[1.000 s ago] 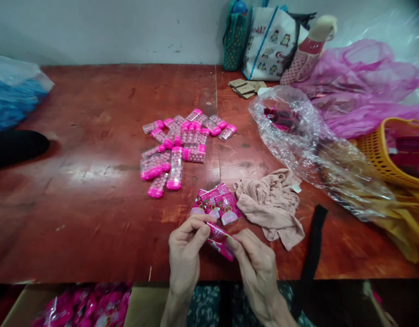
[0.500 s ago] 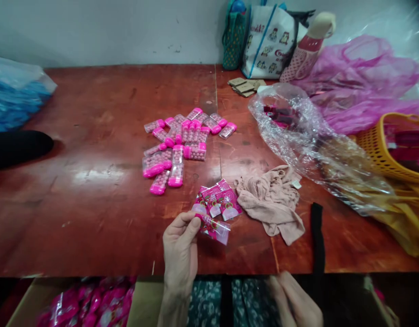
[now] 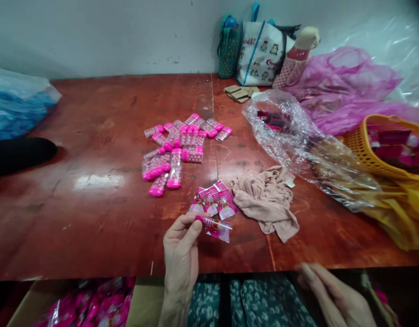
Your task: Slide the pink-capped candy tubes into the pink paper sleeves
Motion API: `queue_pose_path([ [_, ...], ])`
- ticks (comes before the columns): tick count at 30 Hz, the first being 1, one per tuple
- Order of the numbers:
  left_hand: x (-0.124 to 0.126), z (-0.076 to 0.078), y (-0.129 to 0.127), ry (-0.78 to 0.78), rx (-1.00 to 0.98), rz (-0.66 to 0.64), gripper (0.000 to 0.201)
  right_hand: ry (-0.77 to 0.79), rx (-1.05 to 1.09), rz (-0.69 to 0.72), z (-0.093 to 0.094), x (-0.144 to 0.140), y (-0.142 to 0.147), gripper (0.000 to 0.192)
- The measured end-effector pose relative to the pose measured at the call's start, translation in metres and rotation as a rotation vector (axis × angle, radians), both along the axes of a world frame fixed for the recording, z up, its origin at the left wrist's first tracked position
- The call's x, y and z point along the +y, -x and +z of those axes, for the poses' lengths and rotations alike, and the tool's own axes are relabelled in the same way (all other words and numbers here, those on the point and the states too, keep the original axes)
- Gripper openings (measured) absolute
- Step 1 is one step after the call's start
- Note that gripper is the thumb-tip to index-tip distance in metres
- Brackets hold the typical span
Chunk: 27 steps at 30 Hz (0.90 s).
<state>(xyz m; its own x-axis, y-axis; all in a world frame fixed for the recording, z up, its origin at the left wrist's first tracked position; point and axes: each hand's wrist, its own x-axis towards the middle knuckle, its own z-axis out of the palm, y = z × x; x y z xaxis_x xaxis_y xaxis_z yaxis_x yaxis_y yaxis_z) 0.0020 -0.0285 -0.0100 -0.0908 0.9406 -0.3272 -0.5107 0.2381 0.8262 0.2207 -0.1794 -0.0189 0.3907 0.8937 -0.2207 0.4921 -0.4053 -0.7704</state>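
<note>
Between the thumb and fingers of my left hand [image 3: 182, 245] is a small printed pink plastic sleeve [image 3: 214, 228], its clear end pointing right. Just behind it several more printed pink sleeves [image 3: 225, 203] lie overlapped on the table. Farther back is a loose cluster of clear tubes with pink caps [image 3: 175, 168], filled with small pink balls. My right hand [image 3: 338, 295] is low at the right, in front of the table edge, away from these things. Its fingertips are smeared by motion, and whether it holds anything is unclear.
A crumpled beige cloth [image 3: 263, 195] lies right of the sleeves. Beyond it are a clear plastic bag [image 3: 273, 141], a yellow basket [image 3: 359, 147] and a pink bag [image 3: 345, 86]. A box of pink packs [image 3: 90, 304] stands below the table edge, and a blue-filled bag [image 3: 18, 109] lies left.
My right hand has moved to the right along the table's front edge. A black strip that hung over that edge no longer shows. My left hand keeps its grip on the sleeve.
</note>
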Motion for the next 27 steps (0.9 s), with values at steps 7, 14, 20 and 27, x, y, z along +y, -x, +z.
queue_pose_path([
  [7, -0.014, 0.012, -0.003, -0.121, 0.089, -0.101, 0.004, -0.306, 0.209, 0.112, 0.037, 0.101, 0.071, 0.023],
  [14, -0.009, 0.009, 0.009, -0.160, 0.142, -0.246, 0.007, -0.342, 0.278, 0.138, 0.018, 0.112, 0.100, 0.022],
  [20, 0.002, 0.005, 0.026, 0.017, 0.018, -0.033, 0.005, -0.311, 0.093, 0.374, 0.033, 0.147, 0.114, 0.029],
  [27, 0.013, 0.008, 0.063, 0.069, -0.049, 0.357, 0.021, -0.376, -0.439, 0.603, 0.033, 0.235, 0.161, 0.027],
])
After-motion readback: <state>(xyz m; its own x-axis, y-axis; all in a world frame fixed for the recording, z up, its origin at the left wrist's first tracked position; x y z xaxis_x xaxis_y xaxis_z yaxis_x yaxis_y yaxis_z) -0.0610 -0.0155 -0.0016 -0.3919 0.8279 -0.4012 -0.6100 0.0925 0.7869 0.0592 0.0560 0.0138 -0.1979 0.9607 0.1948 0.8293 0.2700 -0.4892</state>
